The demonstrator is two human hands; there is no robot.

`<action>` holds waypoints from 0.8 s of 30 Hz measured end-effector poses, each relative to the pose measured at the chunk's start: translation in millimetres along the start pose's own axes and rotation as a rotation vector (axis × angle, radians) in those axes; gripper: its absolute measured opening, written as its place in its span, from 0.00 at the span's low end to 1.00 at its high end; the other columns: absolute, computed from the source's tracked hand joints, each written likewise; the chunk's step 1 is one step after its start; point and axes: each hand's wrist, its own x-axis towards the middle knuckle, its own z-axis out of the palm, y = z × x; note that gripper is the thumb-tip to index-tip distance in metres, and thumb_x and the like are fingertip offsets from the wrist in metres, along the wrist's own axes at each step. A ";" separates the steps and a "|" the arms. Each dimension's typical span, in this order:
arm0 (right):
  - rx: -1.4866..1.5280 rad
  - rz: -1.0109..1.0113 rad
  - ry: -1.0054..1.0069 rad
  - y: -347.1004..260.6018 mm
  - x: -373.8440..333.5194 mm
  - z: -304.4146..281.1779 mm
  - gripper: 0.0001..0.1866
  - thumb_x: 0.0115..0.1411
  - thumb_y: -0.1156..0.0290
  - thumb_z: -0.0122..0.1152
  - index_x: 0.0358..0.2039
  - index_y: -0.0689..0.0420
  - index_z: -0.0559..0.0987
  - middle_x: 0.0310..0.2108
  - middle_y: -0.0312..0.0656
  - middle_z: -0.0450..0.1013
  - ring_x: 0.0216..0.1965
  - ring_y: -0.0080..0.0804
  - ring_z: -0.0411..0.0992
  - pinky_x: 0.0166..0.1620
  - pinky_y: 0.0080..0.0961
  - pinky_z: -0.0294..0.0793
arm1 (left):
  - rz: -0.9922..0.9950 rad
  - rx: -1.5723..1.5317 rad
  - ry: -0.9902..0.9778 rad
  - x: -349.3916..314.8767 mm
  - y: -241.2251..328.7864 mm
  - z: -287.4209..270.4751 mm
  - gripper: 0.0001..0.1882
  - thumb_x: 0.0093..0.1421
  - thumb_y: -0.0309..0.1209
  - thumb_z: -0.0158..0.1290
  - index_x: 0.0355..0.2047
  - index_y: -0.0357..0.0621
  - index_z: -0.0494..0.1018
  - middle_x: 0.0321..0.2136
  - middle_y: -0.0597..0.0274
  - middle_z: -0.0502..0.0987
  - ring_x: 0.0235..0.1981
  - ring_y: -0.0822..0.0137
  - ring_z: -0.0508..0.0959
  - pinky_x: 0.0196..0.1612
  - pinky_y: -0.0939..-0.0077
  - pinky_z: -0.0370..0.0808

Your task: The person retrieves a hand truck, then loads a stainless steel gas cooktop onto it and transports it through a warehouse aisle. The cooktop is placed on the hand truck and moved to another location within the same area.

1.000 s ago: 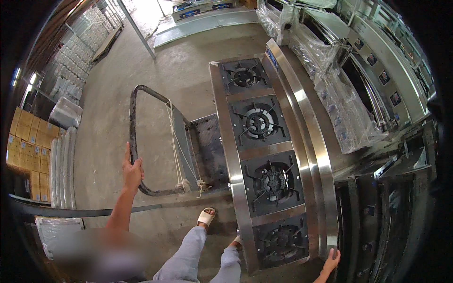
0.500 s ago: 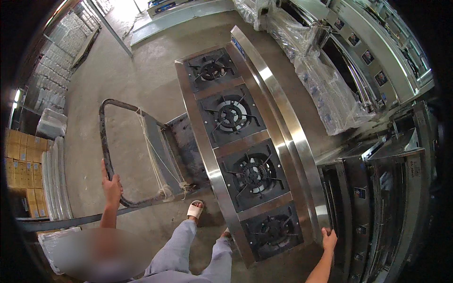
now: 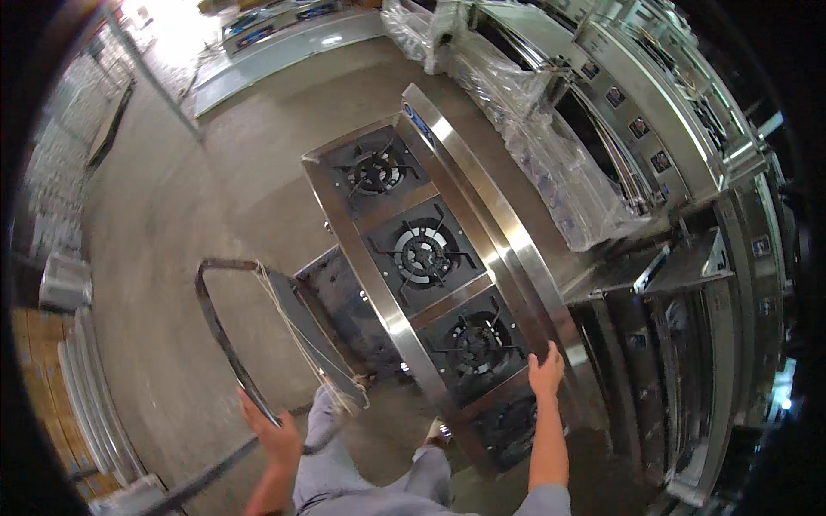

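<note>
A long stainless-steel gas stove [image 3: 456, 299] with several black burners in a row rests at a slant on a dark flatbed trolley [image 3: 344, 301]. My left hand [image 3: 274, 434] is closed on the black tubular handle [image 3: 213, 320] of that trolley, thumb on one side and fingers on the other. Pale cord [image 3: 288, 314] is strung across the handle frame beside a grey panel. On the stove's raised back ledge, near its close end, my right hand [image 3: 547, 374] holds the metal edge. That hand's fingertips are partly hidden.
Plastic-wrapped steel equipment [image 3: 551, 163] lines the right side, and dark metal units [image 3: 641, 370] stand close to the stove's near end. Cartons [image 3: 41, 378] and wrapped panels [image 3: 99, 404] are at the left. A slim post [image 3: 155, 73] rises farther off. My feet are beside the trolley.
My right hand has moved from the stove's near corner farther up its back ledge. My left hand has slid lower on the handle. The view has shifted, and I stand closer to the trolley.
</note>
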 end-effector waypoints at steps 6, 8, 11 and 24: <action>0.196 0.198 -0.305 -129.8 -3.0 81.4 0.33 0.60 0.50 0.66 0.60 0.57 0.73 0.56 0.59 0.71 0.57 0.59 0.69 0.60 0.46 0.69 | 0.406 0.325 -0.522 56.2 21.7 -51.8 0.52 0.51 0.38 0.62 0.74 0.47 0.48 0.72 0.26 0.37 0.73 0.30 0.38 0.69 0.33 0.41; 0.334 0.356 -0.268 -147.9 -4.4 124.7 0.33 0.61 0.48 0.66 0.58 0.59 0.75 0.45 0.52 0.77 0.46 0.45 0.77 0.50 0.36 0.75 | 0.553 0.249 -0.649 114.1 34.1 -50.7 0.47 0.53 0.45 0.61 0.71 0.45 0.57 0.71 0.24 0.41 0.73 0.29 0.40 0.68 0.31 0.40; 0.355 0.380 -0.203 -181.5 -8.2 156.1 0.35 0.60 0.46 0.66 0.59 0.59 0.74 0.43 0.51 0.78 0.45 0.45 0.77 0.51 0.36 0.75 | 0.726 0.104 -0.639 198.9 56.3 -22.7 0.52 0.46 0.51 0.68 0.70 0.54 0.61 0.72 0.30 0.43 0.73 0.32 0.44 0.69 0.34 0.43; 0.171 0.439 -0.166 -221.1 -23.6 195.0 0.56 0.47 0.37 0.74 0.67 0.60 0.63 0.57 0.63 0.67 0.61 0.60 0.64 0.62 0.48 0.65 | 1.474 0.095 -1.100 325.0 165.6 318.5 0.55 0.39 0.63 0.68 0.66 0.54 0.66 0.67 0.49 0.62 0.70 0.46 0.58 0.69 0.47 0.56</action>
